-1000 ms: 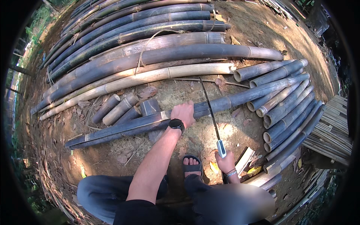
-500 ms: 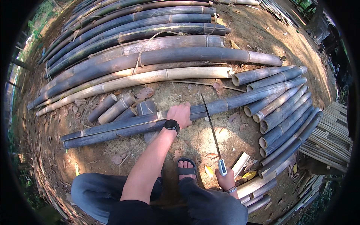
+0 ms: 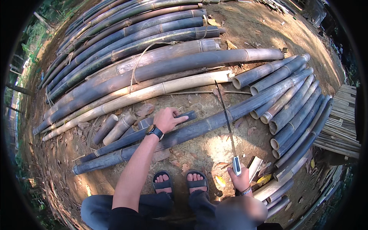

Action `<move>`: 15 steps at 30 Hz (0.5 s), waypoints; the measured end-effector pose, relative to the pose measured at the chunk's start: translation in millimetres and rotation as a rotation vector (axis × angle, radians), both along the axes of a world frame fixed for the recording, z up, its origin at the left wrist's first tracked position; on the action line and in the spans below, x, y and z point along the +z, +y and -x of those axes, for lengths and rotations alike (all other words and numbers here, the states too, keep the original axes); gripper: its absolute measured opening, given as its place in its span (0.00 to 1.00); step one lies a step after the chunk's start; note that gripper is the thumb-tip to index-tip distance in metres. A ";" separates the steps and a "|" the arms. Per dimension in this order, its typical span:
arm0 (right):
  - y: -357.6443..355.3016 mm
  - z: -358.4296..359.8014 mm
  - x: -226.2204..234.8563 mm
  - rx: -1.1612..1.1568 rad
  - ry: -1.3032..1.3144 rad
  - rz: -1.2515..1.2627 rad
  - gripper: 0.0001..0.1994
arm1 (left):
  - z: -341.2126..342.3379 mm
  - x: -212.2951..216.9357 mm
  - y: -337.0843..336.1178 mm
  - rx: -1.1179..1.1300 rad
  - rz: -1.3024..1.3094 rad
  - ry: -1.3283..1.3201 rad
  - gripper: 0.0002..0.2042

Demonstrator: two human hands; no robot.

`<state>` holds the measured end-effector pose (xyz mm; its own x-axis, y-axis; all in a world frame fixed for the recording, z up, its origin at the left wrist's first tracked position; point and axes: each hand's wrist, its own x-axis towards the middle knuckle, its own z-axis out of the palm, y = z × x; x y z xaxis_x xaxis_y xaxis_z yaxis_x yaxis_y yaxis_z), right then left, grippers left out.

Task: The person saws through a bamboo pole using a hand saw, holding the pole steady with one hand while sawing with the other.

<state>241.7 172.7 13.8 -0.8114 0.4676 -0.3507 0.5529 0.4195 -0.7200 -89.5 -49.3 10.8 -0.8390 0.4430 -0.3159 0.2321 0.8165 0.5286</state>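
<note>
My left hand [image 3: 165, 119], with a black watch on its wrist, is closed round the upper part of a narrow dark bamboo piece [image 3: 188, 116]. This piece slants down to the left. Just below it, a long dark bamboo pole [image 3: 180, 135] runs from the lower left up to the cut poles at the right. At the lower right my right hand [image 3: 240, 178] grips the pale handle of a handsaw [image 3: 230, 134]. The saw's narrow blade points up and away, crossing over the long pole in the view; whether it touches the pole I cannot tell.
Several long bamboo poles [image 3: 161, 63] lie side by side across the far ground. Cut dark lengths [image 3: 295, 119] fan out at the right, with slats [image 3: 339, 119] beyond. Short offcuts [image 3: 119, 128] lie left of my left hand. Pale pieces [image 3: 268, 188] lie near my right hand.
My left hand has moved left, with the narrow bamboo piece now apart from the long pole. The long pole's left end has swung nearer. My left foot has come into view.
</note>
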 end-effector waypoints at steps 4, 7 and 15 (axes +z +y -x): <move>2.1 13.7 -20.1 -0.075 0.056 -0.035 0.15 | 13.1 -6.4 -9.3 0.020 0.085 0.446 0.34; 0.3 22.1 -25.5 -0.090 0.006 -0.072 0.14 | -8.6 4.8 3.9 -0.054 0.004 0.541 0.42; -2.8 32.2 -10.7 -0.172 -0.027 0.021 0.16 | -82.7 8.9 9.9 -0.141 0.091 0.289 0.56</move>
